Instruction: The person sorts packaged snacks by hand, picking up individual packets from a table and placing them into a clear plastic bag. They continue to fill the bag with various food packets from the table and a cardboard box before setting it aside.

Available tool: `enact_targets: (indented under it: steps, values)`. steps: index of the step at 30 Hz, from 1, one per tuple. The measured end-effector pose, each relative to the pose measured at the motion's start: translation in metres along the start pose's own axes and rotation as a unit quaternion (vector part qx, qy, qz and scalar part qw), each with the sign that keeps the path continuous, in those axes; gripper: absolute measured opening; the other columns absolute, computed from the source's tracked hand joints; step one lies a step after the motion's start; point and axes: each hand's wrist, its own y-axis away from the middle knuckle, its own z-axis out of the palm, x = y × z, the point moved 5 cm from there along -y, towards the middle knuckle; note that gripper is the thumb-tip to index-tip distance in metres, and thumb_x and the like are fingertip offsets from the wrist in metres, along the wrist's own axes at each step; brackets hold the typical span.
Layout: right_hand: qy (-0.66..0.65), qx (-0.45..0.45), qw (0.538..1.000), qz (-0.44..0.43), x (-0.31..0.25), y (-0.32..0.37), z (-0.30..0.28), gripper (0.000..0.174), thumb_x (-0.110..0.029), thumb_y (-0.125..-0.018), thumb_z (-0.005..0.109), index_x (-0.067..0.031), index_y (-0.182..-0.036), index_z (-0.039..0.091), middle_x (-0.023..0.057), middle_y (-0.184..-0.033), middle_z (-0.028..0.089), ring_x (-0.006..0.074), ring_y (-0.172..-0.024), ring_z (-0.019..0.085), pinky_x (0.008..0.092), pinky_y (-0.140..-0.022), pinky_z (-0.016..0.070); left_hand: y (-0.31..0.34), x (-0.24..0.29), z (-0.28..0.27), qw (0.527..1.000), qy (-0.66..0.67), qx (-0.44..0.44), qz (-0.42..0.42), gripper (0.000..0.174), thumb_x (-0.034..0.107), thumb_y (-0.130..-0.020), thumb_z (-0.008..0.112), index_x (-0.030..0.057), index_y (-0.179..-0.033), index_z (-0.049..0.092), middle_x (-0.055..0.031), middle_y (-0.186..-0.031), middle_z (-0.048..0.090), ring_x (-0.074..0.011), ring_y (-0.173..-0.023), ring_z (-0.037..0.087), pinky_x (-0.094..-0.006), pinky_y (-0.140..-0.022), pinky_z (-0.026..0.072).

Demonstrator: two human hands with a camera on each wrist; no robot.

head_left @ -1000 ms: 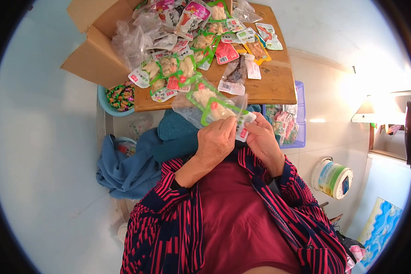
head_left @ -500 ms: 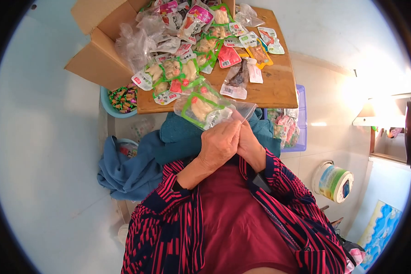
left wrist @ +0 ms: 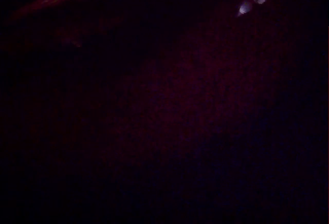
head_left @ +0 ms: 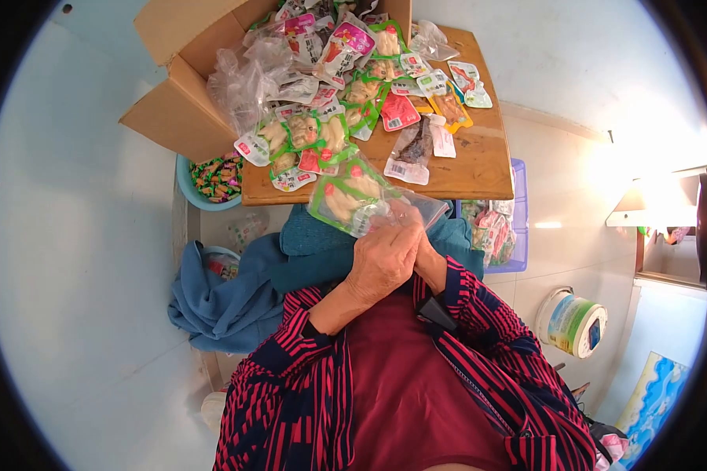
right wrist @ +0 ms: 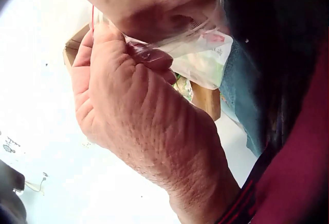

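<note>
Two hands are working close together over the lap here. The left hand (head_left: 381, 263) is pinching a clear bag (head_left: 429, 210) between curled fingers, and the right hand (head_left: 430, 264) is curling around the plastic just beside it, though its fingertips are mostly hiding, so I can't tell how firm that grip is. The clear bag and two green-edged packets (head_left: 339, 202) are hanging off toward the left, near the front edge of the wooden table (head_left: 456, 188). Can't tell if both packets are sitting fully inside.

My worry: that film is looking thin and slick, so one hand tugging harder could be tearing it or losing the pinch. The packets' weight is hanging well off to one side, so a slip could be dumping them onto the teal cloth (head_left: 314, 239). They're also lying right by the pile of packets (head_left: 334, 135), so a careless swing could be knocking some loose.
</note>
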Motion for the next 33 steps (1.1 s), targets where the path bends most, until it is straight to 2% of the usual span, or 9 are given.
enact_targets:
  steps: [2,6,8,11,12,14,18,20,33]
  values:
    - [0.210,0.005,0.974,-0.084,0.016,-0.018,-0.026,0.005,-0.007,-0.093,0.059,-0.0033,-0.096,0.062,0.0039,-0.082,0.060,0.0133,-0.075,0.055,0.0327,-0.063,0.0472,0.000,-0.001,-0.001,1.000,0.000,0.003,0.000,0.010,0.004,-0.084,0.070,0.0045,-0.093,0.066,-0.0105,-0.071,0.063,-0.0290,-0.062,0.064,-0.0390,-0.055,0.0513]
    - [0.155,-0.005,0.982,-0.105,-0.010,0.001,-0.007,0.013,-0.009,-0.090,0.064,-0.0015,-0.101,0.063,0.0068,-0.085,0.064,0.0176,-0.078,0.060,0.0345,-0.068,0.0503,0.001,-0.004,-0.002,1.000,0.002,0.015,-0.005,0.010,0.003,-0.085,0.070,0.0042,-0.093,0.066,-0.0106,-0.070,0.062,-0.0287,-0.062,0.064,-0.0389,-0.054,0.0510]
    - [0.364,-0.058,0.884,-0.287,-0.063,0.041,0.040,0.020,-0.009,-0.089,0.066,-0.0008,-0.107,0.064,0.0090,-0.090,0.069,0.0202,-0.084,0.065,0.0353,-0.072,0.0522,0.001,-0.006,-0.003,1.000,0.003,0.019,-0.009,0.010,0.003,-0.085,0.070,0.0038,-0.093,0.066,-0.0108,-0.070,0.063,-0.0286,-0.062,0.064,-0.0388,-0.054,0.0510]
    - [0.506,-0.039,0.806,-0.304,-0.074,0.050,0.023,0.025,-0.007,-0.090,0.063,0.0007,-0.113,0.064,0.0103,-0.094,0.071,0.0211,-0.087,0.068,0.0350,-0.075,0.0532,0.000,-0.006,-0.006,1.000,0.000,0.017,-0.020,0.009,0.003,-0.085,0.070,0.0032,-0.093,0.066,-0.0113,-0.071,0.064,-0.0283,-0.063,0.065,-0.0385,-0.055,0.0513]
    - [0.508,-0.040,0.805,-0.303,-0.086,0.059,0.025,0.025,-0.007,-0.090,0.063,0.0007,-0.113,0.064,0.0103,-0.094,0.071,0.0211,-0.087,0.068,0.0350,-0.075,0.0532,-0.001,-0.007,-0.007,1.000,-0.005,0.009,-0.026,0.009,0.002,-0.085,0.070,0.0030,-0.093,0.066,-0.0115,-0.072,0.064,-0.0283,-0.064,0.066,-0.0383,-0.055,0.0517]
    - [0.567,-0.068,0.812,-0.121,-0.106,0.077,0.030,0.021,-0.009,-0.091,0.063,0.0023,-0.109,0.065,0.0094,-0.090,0.072,0.0204,-0.085,0.070,0.0340,-0.074,0.0545,0.001,-0.010,-0.007,0.999,-0.003,0.013,-0.031,0.010,0.002,-0.084,0.071,0.0035,-0.093,0.066,-0.0117,-0.072,0.065,-0.0282,-0.064,0.066,-0.0381,-0.056,0.0520]
    - [0.518,-0.090,0.850,-0.018,-0.142,0.087,0.001,0.018,-0.012,-0.093,0.063,0.0021,-0.102,0.068,0.0086,-0.082,0.071,0.0155,-0.077,0.070,0.0300,-0.066,0.0547,0.002,-0.011,-0.009,1.000,-0.003,0.005,-0.031,0.015,0.002,-0.082,0.072,0.0051,-0.095,0.067,-0.0117,-0.073,0.065,-0.0282,-0.065,0.067,-0.0381,-0.057,0.0529]
    - [0.461,-0.021,0.887,0.023,-0.169,0.083,0.001,0.019,-0.017,-0.094,0.065,0.0015,-0.094,0.070,0.0069,-0.076,0.070,0.0091,-0.070,0.066,0.0250,-0.057,0.0517,0.005,-0.013,-0.007,1.000,0.013,0.000,-0.024,0.015,0.003,-0.082,0.072,0.0053,-0.096,0.066,-0.0118,-0.074,0.066,-0.0282,-0.066,0.067,-0.0384,-0.057,0.0531]
    - [0.619,-0.087,0.770,-0.127,-0.136,-0.092,0.088,0.036,-0.034,-0.091,0.069,0.0014,-0.099,0.074,0.0033,-0.072,0.065,0.0104,-0.059,0.057,0.0279,-0.054,0.0449,0.013,-0.012,0.001,0.994,0.029,-0.097,0.041,0.012,0.007,-0.083,0.070,0.0052,-0.094,0.064,-0.0087,-0.067,0.059,-0.0277,-0.061,0.064,-0.0398,-0.053,0.0513]
